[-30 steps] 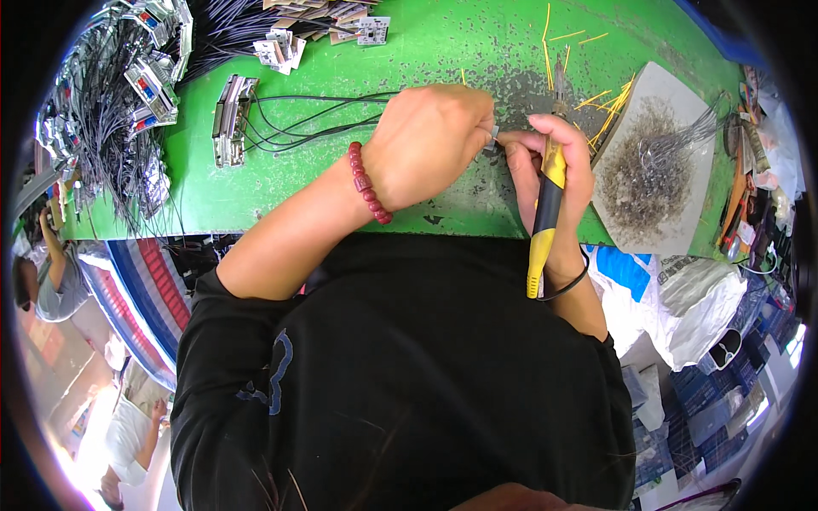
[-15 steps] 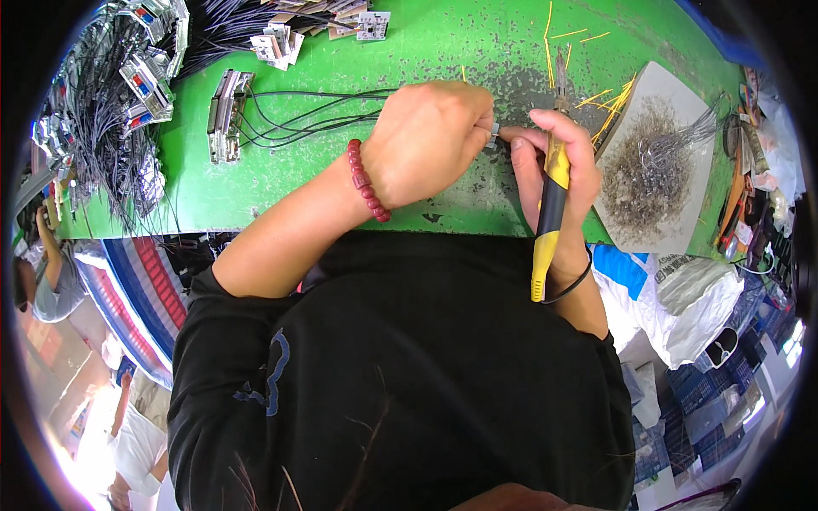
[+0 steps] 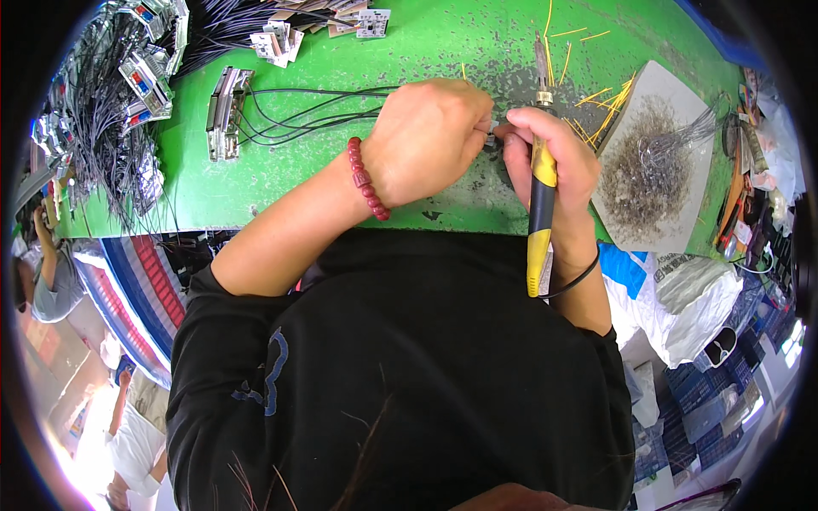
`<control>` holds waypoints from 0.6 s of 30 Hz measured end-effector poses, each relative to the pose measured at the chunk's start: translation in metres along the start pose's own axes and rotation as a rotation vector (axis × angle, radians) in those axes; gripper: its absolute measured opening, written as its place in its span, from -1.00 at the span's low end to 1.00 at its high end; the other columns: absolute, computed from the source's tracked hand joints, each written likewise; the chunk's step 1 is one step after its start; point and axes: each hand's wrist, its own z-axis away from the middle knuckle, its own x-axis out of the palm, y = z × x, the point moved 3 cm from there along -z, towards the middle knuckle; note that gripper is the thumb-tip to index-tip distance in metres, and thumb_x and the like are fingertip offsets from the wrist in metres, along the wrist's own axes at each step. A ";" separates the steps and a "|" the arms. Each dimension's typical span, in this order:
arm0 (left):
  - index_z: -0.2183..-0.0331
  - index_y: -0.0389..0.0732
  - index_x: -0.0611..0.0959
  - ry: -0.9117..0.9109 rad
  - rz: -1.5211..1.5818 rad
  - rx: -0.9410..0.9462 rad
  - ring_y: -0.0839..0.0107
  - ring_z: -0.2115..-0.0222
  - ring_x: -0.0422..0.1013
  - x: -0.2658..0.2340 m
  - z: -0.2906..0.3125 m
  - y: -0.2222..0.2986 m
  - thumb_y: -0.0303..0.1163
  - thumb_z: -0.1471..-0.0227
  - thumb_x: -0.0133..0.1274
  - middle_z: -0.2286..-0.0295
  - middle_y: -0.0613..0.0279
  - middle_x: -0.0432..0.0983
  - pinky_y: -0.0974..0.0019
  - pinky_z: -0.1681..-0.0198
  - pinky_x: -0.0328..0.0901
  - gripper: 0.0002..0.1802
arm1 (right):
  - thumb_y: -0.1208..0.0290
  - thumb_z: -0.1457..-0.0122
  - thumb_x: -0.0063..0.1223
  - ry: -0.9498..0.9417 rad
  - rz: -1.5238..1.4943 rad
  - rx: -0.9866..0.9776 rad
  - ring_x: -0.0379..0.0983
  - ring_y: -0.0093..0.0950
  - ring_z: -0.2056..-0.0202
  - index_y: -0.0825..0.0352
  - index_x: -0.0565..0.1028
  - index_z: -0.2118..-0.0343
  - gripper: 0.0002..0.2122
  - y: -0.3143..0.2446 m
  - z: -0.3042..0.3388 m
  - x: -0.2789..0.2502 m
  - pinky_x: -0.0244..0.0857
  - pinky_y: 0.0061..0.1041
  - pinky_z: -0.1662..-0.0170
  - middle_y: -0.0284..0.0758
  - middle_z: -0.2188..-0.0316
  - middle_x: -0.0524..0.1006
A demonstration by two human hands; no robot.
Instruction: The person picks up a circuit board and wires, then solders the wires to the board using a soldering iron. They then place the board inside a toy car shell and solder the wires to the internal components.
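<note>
My left hand (image 3: pixel 434 140), closed, grips several thin black wires (image 3: pixel 319 123) above the green table. The wires run left to a silvery metal-edged stack (image 3: pixel 227 115) lying on the table. A small grey piece (image 3: pixel 491 136) shows at my left fingertips; its kind is too small to tell. My right hand (image 3: pixel 569 162) is closed round a yellow and black soldering iron (image 3: pixel 540 217), whose tip points away from me. The thumb and index finger of that hand reach close to the grey piece; whether they touch it cannot be made out.
Bundles of black wires with silvery connectors (image 3: pixel 146 81) are piled at the left. Small circuit boards (image 3: pixel 372 24) lie at the back. Yellow solder sticks (image 3: pixel 612 106) rest beside a pale board (image 3: pixel 673 192) covered with dark residue and fine wire. Two other people are at the far left.
My right hand has shifted slightly left, its fingertips nearer the grey piece. The soldering iron moved with it, its tip swinging left. My left hand has hardly moved.
</note>
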 end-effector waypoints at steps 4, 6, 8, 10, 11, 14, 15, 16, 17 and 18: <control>0.50 -0.27 0.54 0.002 -0.004 -0.003 0.08 0.48 0.43 0.000 0.000 -0.001 -0.53 0.16 0.10 0.55 0.09 0.47 0.15 0.40 0.33 -0.93 | 0.73 0.11 0.19 0.044 -0.028 0.004 0.54 -0.47 0.54 0.30 0.53 0.22 -0.67 0.000 -0.001 0.002 0.37 -0.59 0.46 -0.31 0.56 0.55; 0.50 -0.27 0.54 -0.001 -0.006 -0.005 0.08 0.48 0.44 -0.001 0.000 -0.001 -0.53 0.16 0.10 0.55 0.09 0.47 0.15 0.40 0.33 -0.93 | 0.73 0.06 0.17 0.023 -0.032 0.043 0.59 -0.49 0.47 0.31 0.52 0.20 -0.69 0.001 0.001 0.002 0.39 -0.60 0.42 -0.30 0.53 0.56; 0.49 -0.27 0.55 0.000 0.025 -0.022 0.09 0.48 0.45 -0.001 0.000 -0.001 -0.51 0.14 0.11 0.54 0.09 0.48 0.17 0.40 0.33 -0.92 | 0.73 0.03 0.15 0.058 -0.080 0.115 0.60 -0.49 0.43 0.32 0.51 0.19 -0.70 0.002 0.005 0.002 0.40 -0.61 0.40 -0.29 0.50 0.57; 0.49 -0.26 0.55 -0.004 0.031 -0.033 0.09 0.48 0.45 -0.003 0.000 -0.001 -0.49 0.13 0.11 0.54 0.09 0.49 0.17 0.41 0.33 -0.92 | 0.74 -0.04 0.11 0.077 -0.146 0.244 0.62 -0.47 0.32 0.34 0.48 0.15 -0.71 0.004 0.011 0.001 0.43 -0.59 0.33 -0.27 0.41 0.58; 0.48 -0.26 0.55 -0.002 0.041 -0.044 0.09 0.49 0.46 -0.003 0.001 -0.001 -0.48 0.12 0.11 0.53 0.08 0.49 0.17 0.42 0.33 -0.92 | 0.74 -0.04 0.11 0.077 -0.147 0.243 0.62 -0.47 0.32 0.34 0.48 0.15 -0.71 0.003 0.013 0.001 0.43 -0.59 0.33 -0.27 0.41 0.58; 0.47 -0.26 0.56 0.006 0.052 -0.069 0.08 0.50 0.46 -0.003 0.001 0.000 -0.46 0.09 0.11 0.53 0.07 0.50 0.17 0.43 0.33 -0.91 | 0.73 -0.06 0.10 0.090 -0.189 0.289 0.62 -0.46 0.32 0.35 0.46 0.13 -0.71 0.002 0.017 0.000 0.43 -0.58 0.32 -0.27 0.41 0.57; 0.47 -0.26 0.56 0.002 0.054 -0.068 0.08 0.50 0.46 -0.002 0.001 0.000 -0.46 0.09 0.11 0.53 0.07 0.50 0.17 0.43 0.33 -0.91 | 0.73 -0.07 0.10 0.083 -0.206 0.328 0.62 -0.46 0.32 0.35 0.45 0.12 -0.71 0.002 0.019 -0.001 0.42 -0.59 0.32 -0.27 0.41 0.57; 0.47 -0.26 0.56 0.014 0.057 -0.067 0.08 0.50 0.46 -0.002 0.001 0.000 -0.46 0.08 0.11 0.53 0.06 0.50 0.17 0.43 0.33 -0.91 | 0.72 -0.08 0.09 0.076 -0.229 0.368 0.61 -0.47 0.31 0.35 0.44 0.12 -0.71 0.002 0.019 -0.001 0.42 -0.59 0.32 -0.28 0.41 0.57; 0.47 -0.27 0.56 0.026 0.056 -0.067 0.07 0.50 0.46 -0.002 0.001 0.000 -0.45 0.07 0.11 0.53 0.06 0.51 0.16 0.44 0.33 -0.91 | 0.72 -0.08 0.09 0.077 -0.222 0.366 0.61 -0.47 0.31 0.35 0.44 0.12 -0.71 0.001 0.020 -0.001 0.42 -0.59 0.32 -0.28 0.41 0.57; 0.47 -0.27 0.56 0.025 0.059 -0.065 0.07 0.50 0.46 -0.002 0.002 0.000 -0.45 0.07 0.11 0.53 0.06 0.51 0.16 0.44 0.33 -0.91 | 0.71 -0.08 0.09 0.076 -0.221 0.370 0.61 -0.47 0.31 0.35 0.44 0.12 -0.71 0.001 0.020 -0.001 0.41 -0.60 0.32 -0.28 0.42 0.57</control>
